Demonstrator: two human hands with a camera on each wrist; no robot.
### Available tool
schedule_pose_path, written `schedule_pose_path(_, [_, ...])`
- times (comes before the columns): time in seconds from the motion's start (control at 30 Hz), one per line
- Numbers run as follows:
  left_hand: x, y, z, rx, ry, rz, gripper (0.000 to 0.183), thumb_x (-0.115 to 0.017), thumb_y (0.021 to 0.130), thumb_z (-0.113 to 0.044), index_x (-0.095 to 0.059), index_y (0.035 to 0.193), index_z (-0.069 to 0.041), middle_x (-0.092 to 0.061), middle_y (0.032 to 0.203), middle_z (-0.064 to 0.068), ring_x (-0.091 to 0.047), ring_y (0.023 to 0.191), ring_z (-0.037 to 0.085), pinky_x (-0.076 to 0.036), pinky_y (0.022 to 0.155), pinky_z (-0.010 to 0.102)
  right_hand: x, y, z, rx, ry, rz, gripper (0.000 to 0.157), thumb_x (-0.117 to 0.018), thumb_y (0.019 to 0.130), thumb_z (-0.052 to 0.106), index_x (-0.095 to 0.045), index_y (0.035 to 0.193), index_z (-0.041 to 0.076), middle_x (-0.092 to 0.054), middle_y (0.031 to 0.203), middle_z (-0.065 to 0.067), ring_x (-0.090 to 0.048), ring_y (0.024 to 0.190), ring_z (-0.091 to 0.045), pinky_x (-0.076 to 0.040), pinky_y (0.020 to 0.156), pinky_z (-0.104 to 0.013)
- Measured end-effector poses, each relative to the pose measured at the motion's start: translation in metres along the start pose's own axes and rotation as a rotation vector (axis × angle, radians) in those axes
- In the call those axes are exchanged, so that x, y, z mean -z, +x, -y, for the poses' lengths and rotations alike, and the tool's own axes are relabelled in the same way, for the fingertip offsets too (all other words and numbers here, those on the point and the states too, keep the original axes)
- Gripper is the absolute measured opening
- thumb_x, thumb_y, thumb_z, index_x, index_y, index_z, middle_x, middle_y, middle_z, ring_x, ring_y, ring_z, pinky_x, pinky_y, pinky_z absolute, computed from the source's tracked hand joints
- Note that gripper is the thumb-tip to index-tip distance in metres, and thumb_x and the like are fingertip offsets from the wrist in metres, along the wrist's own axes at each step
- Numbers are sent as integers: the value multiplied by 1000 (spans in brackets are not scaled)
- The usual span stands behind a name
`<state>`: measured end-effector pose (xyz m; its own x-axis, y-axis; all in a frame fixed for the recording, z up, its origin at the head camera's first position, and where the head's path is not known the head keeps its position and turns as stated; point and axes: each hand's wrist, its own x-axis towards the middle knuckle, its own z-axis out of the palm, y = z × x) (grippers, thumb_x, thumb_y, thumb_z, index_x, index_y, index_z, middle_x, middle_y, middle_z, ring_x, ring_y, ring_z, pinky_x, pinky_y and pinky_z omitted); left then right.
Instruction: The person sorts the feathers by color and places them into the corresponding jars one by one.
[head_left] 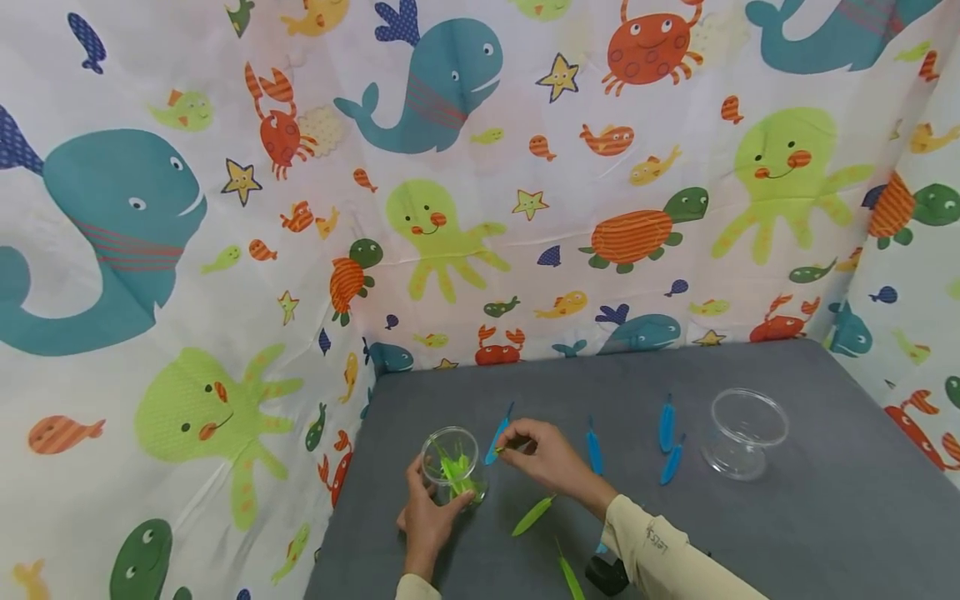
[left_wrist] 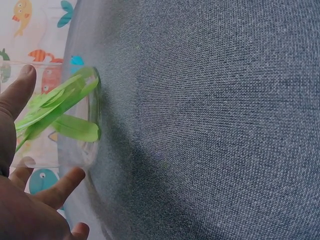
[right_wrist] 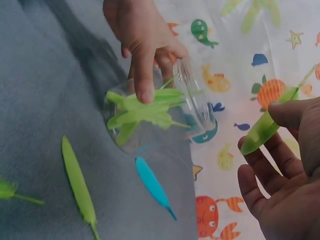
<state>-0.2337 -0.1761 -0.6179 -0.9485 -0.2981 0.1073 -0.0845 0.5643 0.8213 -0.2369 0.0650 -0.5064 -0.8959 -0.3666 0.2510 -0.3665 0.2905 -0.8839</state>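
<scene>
My left hand (head_left: 431, 518) grips a transparent jar (right_wrist: 159, 134) low on its side, thumb on one wall and fingers round the other. Inside the jar several bright green feathers (right_wrist: 145, 112) lean in a loose bunch. Up and to the right of the jar's rim, my right hand (head_left: 549, 454) pinches one green feather (right_wrist: 262, 131) between thumb and fingers, as the right wrist view shows. Just behind that hand a blue feather (head_left: 498, 437) lies on the grey table.
Two green feathers (head_left: 532, 517) (head_left: 571, 577) lie nearer the front. More blue feathers (head_left: 595, 450) (head_left: 667, 427) (head_left: 672, 463) are spread to the right. A transparent footed bowl (head_left: 738, 461) stands at the right. Patterned cloth (head_left: 525, 283) hangs along the table's back and sides.
</scene>
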Motion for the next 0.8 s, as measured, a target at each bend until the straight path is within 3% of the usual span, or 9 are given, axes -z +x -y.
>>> schedule_pose_path(0.3, [1,2,-1,-1,-23,21,105,-96,68,-27,-32,151,-24,-48,157,12,-63,121,47,-15,96,60,-13,16,6,7,22,-19,14,-70,97,18,-73,111,18,-73,101,-3,-67,87,-15,-55,74,-28])
schedule_pose_path(0.47, [2,2,0,0,-12,14,105,-96,68,-28,-32,151,-24,-48,157,10,-64,120,45,-16,96,59,-21,26,7,-31,54,-4,16,-70,97,17,-72,112,21,-72,103,-2,-65,84,-12,-54,74,-26])
schedule_pose_path(0.8, [1,2,0,13,-15,21,105,-96,69,-28,-31,151,-27,-48,156,8,-63,121,46,-16,96,60,-44,53,10,-25,66,-14,16,-72,96,14,-72,112,14,-72,100,-5,-66,84,-12,-54,74,-26])
